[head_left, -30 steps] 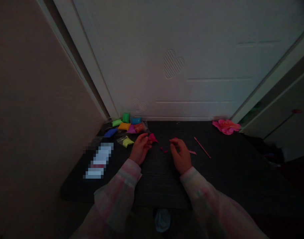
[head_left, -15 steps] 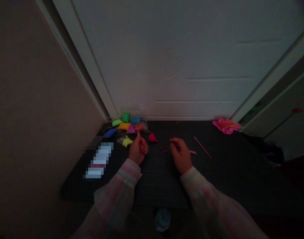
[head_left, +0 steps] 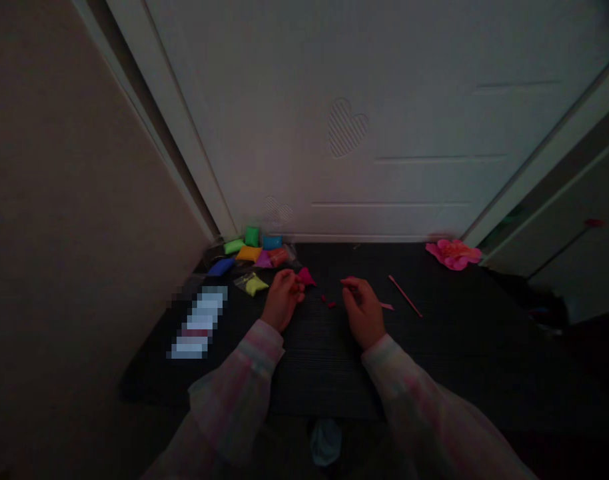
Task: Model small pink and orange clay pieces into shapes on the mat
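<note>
My left hand [head_left: 283,300] is over the dark table with its fingers curled loosely inward. Beside its fingertips, partly covered by them, lies a magenta lump of modelling clay [head_left: 307,276]. Whether anything is inside the fingers is too dark to tell. My right hand [head_left: 363,312] rests on the tabletop, thumb and fingers bent together; a reddish spot shows at the fingertips, too small to name. Between the hands lie two small dark-pink bits [head_left: 331,305]. A pink strip [head_left: 387,306] sticks out beside my right hand, and a thin pink stick [head_left: 405,296] lies farther right.
Several bags of coloured clay [head_left: 248,254] are heaped at the table's back left, with a yellow bag [head_left: 255,285] nearer. A blurred-out bright rectangle [head_left: 199,323] lies at left. A pink flower-shaped thing [head_left: 454,254] sits at back right. A white panel [head_left: 294,120] rises behind the table [head_left: 329,373].
My left hand has turned over and shifted slightly right, from a thumb-up fist to loosely curled fingers by the magenta clay. My right hand stays in place.
</note>
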{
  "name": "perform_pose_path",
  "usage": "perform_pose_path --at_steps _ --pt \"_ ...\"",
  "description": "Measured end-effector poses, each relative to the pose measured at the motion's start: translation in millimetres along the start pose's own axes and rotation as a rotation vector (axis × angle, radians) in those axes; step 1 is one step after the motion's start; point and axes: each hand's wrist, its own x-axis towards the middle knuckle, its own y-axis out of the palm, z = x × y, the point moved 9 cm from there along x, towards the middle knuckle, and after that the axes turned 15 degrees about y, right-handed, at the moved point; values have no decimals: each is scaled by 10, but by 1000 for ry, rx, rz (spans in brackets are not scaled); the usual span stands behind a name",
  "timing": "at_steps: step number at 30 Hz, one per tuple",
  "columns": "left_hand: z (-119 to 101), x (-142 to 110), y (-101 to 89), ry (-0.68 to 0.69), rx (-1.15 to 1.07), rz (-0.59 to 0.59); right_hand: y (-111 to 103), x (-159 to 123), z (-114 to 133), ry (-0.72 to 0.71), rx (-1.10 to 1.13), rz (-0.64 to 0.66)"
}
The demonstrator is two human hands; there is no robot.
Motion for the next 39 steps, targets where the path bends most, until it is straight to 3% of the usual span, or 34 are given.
perform_pose_path --at_steps 10,16,23,30,34,39 --pt "20 -28 -31 -76 36 0 4 -2 -10 12 -3 6" --pt "-19 -27 -70 -33 63 -49 6 -5 10 2 -5 13" --pt "53 -24 -7 -88 65 36 11 1 -18 5 6 12" --pt "28 -9 -17 -64 52 27 -1 4 -35 23 24 -9" --pt "13 -10 -42 -62 37 2 -124 76 -112 73 52 -74" --pt "-22 -6 -54 -43 9 -27 -446 248 -308 144 58 -235"
